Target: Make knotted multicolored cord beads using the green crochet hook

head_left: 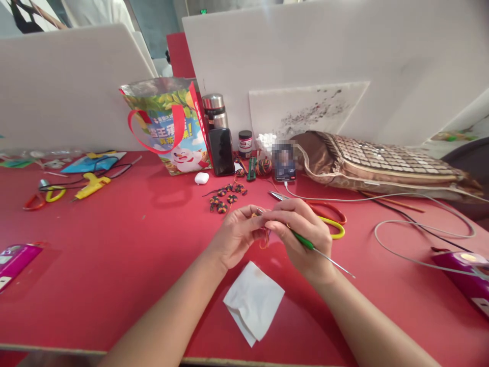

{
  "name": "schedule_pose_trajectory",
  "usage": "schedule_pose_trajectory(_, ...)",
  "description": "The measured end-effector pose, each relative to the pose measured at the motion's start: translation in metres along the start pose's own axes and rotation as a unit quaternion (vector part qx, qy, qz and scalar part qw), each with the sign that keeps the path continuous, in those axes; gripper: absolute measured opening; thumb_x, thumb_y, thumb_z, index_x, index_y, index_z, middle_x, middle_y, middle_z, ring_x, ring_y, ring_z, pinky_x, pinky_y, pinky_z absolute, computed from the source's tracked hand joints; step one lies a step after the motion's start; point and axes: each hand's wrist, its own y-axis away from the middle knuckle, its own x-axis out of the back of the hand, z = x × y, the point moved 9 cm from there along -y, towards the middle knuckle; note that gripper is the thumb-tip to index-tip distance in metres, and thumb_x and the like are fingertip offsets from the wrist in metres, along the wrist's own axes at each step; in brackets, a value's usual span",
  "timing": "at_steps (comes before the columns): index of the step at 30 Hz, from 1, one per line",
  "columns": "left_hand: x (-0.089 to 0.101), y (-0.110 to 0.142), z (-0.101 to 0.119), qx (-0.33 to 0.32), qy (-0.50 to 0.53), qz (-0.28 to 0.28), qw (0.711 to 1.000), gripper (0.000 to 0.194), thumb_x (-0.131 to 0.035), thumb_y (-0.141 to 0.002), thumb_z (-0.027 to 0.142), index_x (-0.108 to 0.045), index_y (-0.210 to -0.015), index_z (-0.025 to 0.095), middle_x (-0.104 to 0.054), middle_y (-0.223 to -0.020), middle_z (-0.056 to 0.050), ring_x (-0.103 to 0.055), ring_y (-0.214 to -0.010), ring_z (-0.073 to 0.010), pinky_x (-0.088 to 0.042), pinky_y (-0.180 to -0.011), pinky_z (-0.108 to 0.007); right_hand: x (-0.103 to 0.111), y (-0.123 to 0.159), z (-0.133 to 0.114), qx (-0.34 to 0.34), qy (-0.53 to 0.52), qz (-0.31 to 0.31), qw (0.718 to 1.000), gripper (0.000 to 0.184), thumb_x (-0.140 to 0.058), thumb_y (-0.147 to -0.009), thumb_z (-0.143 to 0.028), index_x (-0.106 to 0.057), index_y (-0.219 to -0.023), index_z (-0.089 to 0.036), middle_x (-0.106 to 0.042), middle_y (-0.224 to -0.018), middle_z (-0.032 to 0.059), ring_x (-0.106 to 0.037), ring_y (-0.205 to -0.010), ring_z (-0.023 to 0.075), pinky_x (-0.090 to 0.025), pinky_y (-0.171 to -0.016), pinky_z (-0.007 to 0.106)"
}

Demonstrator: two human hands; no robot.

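Observation:
A crochet hook [303, 239] with a green grip lies in my right hand [311, 229], its thin metal shaft pointing back toward me. My left hand [235, 234] pinches a small piece of orange and dark yarn [264, 240] against the hook's tip; most of that piece is hidden by my fingers. Beyond my hands are several small crocheted pieces [220, 207] in orange and black, with a multicoloured yarn ball [263, 166] farther back. Scissors [338, 233] with red and yellow handles lie partly behind my right hand. A folded white napkin [254, 303] rests below both hands.
On the red table [114, 285] stand a printed bag [171, 137], a steel flask [216, 109], a black phone [221, 152] and a lit phone [284, 165] with a cable. A glue gun [91, 186] lies left; a brown sequinned bag [382, 158] lies right.

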Motion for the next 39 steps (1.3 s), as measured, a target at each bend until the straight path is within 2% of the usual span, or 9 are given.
schedule_pose_trajectory(4,-0.002,0.0,0.002,-0.035,-0.002,0.028,0.999,0.031,-0.092,-0.065,0.029,-0.072,-0.083,0.015,-0.067,-0.066,0.0,-0.061,-0.055,-0.0132,-0.051,-0.05,-0.026,0.006,0.002,-0.007,0.05,0.048,0.032,0.997,0.015,-0.065,-0.096,-0.02,-0.077,-0.104,-0.024,-0.066,-0.092,0.0078,-0.067,-0.083,0.0212,-0.055,-0.072,0.036)
schedule_pose_trajectory(8,0.0,0.001,0.006,-0.071,-0.02,0.06,0.995,0.029,-0.092,-0.064,0.029,-0.072,-0.081,0.015,-0.069,-0.067,-0.001,-0.06,-0.053,-0.0122,-0.05,-0.05,-0.026,0.007,0.001,-0.005,0.059,0.078,0.032,0.995,0.016,-0.069,-0.094,-0.021,-0.073,-0.11,-0.024,-0.064,-0.096,0.0078,-0.065,-0.081,0.0203,-0.055,-0.069,0.034)
schedule_pose_trajectory(13,0.007,0.001,0.012,-0.077,-0.007,0.089,0.993,0.027,-0.092,-0.063,0.027,-0.071,-0.075,0.014,-0.067,-0.066,0.001,-0.056,-0.05,-0.0078,-0.047,-0.05,-0.022,0.0,0.0,-0.001,0.054,0.092,-0.021,0.994,0.026,-0.072,-0.093,-0.022,-0.067,-0.118,-0.023,-0.065,-0.106,0.0092,-0.065,-0.081,0.0189,-0.057,-0.073,0.035)
schedule_pose_trajectory(17,0.015,0.001,0.013,-0.071,0.031,0.113,0.991,0.028,-0.093,-0.058,0.022,-0.072,-0.075,0.014,-0.07,-0.069,0.001,-0.059,-0.057,-0.0065,-0.047,-0.055,-0.018,-0.004,-0.001,-0.002,0.061,0.089,-0.052,0.993,0.021,-0.069,-0.095,-0.022,-0.065,-0.115,-0.023,-0.066,-0.103,0.0089,-0.068,-0.09,0.0214,-0.058,-0.078,0.036)
schedule_pose_trajectory(21,0.019,0.001,0.012,-0.073,0.044,0.129,0.988,0.026,-0.092,-0.058,0.02,-0.072,-0.074,0.013,-0.069,-0.067,0.001,-0.057,-0.055,-0.0064,-0.046,-0.054,-0.018,-0.007,-0.001,-0.005,0.082,0.085,-0.063,0.991,0.022,-0.067,-0.096,-0.02,-0.064,-0.117,-0.024,-0.067,-0.1,0.0083,-0.068,-0.089,0.0215,-0.059,-0.075,0.035)
schedule_pose_trajectory(25,0.025,0.0,0.009,-0.059,0.063,0.151,0.985,0.026,-0.09,-0.056,0.018,-0.072,-0.073,0.013,-0.071,-0.067,0.0,-0.061,-0.057,-0.0081,-0.049,-0.056,-0.018,-0.015,0.002,0.005,0.053,0.097,-0.116,0.987,0.034,-0.065,-0.095,-0.016,-0.058,-0.127,-0.023,-0.066,-0.1,0.007,-0.066,-0.083,0.0189,-0.057,-0.072,0.031)
schedule_pose_trajectory(29,0.034,0.0,0.006,-0.033,0.073,0.181,0.98,0.026,-0.087,-0.055,0.014,-0.072,-0.076,0.014,-0.072,-0.069,0.0,-0.062,-0.055,-0.0087,-0.051,-0.053,-0.019,-0.016,0.0,0.016,0.028,0.117,-0.157,0.98,0.02,-0.058,-0.098,-0.014,-0.063,-0.116,-0.022,-0.067,-0.094,0.0066,-0.065,-0.081,0.0186,-0.055,-0.07,0.03)
schedule_pose_trajectory(33,0.031,-0.001,0.006,-0.017,0.041,0.156,0.987,0.024,-0.087,-0.058,0.015,-0.07,-0.076,0.013,-0.07,-0.068,0.001,-0.062,-0.054,-0.0089,-0.048,-0.05,-0.018,-0.004,-0.008,0.021,0.015,0.113,-0.149,0.982,0.016,-0.055,-0.1,-0.014,-0.069,-0.1,-0.021,-0.068,-0.091,0.0064,-0.067,-0.079,0.0173,-0.053,-0.069,0.029)
schedule_pose_trajectory(39,0.011,0.0,-0.009,0.05,-0.011,0.054,0.997,0.021,-0.087,-0.06,0.019,-0.072,-0.072,0.013,-0.068,-0.068,-0.001,-0.06,-0.056,-0.0085,-0.048,-0.053,-0.02,0.008,-0.014,0.033,-0.066,0.02,-0.098,0.993,0.011,-0.065,-0.094,-0.015,-0.075,-0.096,-0.021,-0.072,-0.091,0.0046,-0.068,-0.082,0.0168,-0.053,-0.071,0.029)
